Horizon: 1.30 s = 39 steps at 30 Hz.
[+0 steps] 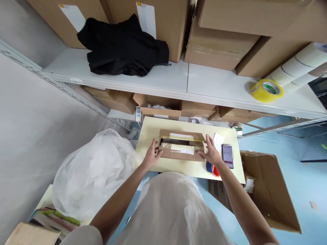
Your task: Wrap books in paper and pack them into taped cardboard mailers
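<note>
A small cardboard box [167, 153] lies on the cream table in front of me. Its top is parted along the middle, leaving a dark gap between two flaps that carry torn white labels and clear tape. My left hand [152, 156] grips the box's left end, thumb on the near flap and fingers along the side. At the opposite end, my right hand [211, 152] holds the box with its thumb on the near flap and its fingers by the far corner. The inside of the box is too dark to make out.
Near my right forearm are a blue and red tape roll [213, 169] and a phone [227, 156]. A large open carton [270, 190] stands right of the table [146, 127]. White plastic film [94, 173] bulges at left. The shelf ahead holds cartons, black clothing [125, 47] and yellow tape [267, 90].
</note>
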### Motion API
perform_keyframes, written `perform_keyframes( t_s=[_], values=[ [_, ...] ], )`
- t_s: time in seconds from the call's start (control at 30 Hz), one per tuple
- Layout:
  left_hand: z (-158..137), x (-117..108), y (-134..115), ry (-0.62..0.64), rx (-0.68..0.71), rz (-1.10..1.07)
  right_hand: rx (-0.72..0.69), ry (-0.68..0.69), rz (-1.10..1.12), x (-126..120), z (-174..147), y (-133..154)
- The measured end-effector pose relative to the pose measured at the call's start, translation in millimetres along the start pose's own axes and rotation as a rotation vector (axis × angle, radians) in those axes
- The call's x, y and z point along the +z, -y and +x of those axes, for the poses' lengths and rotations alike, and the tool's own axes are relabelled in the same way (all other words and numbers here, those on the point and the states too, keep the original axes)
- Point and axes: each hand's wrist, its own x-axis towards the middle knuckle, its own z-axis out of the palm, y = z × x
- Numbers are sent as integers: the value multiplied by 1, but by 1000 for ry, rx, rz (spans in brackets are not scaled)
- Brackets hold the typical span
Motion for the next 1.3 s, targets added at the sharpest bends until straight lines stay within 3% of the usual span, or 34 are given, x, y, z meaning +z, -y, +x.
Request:
perform_keyframes(
  t_s=[0.1,0.2,0.33,0.47,0.57,0.7,0.77,0.83,0.93,1.0,1.1,1.3],
  values=[
    [-3,-5,-1,40,-42,-23,-73,49,-24,4,-2,-1],
    [-9,-8,-8,20,-55,40,-55,21,-10,16,-8,0],
    [-9,-10,-35,-53,133,467,-24,-39,21,28,-7,4],
    [9,1,-67,181,344,787,-26,-40,58,28,-1,11],
    [22,14,-75,297,333,873,19,-118,86,28,-16,4],
    [25,20,-69,320,297,924,339,-381,13,34,-75,-31],
    [24,19,-66,345,305,934,492,-290,-87,40,-105,-51],
    [22,18,-65,352,306,935,520,-139,-184,46,-122,-65],
    [20,20,-65,320,298,922,610,-26,-237,56,-122,-72],
    [18,21,-65,303,296,906,696,-56,-176,60,-111,-71],
    [15,21,-65,301,285,880,716,-156,-69,57,-95,-69],
    [12,24,-60,232,279,805,567,-276,141,7,-85,-62]
  ],
)
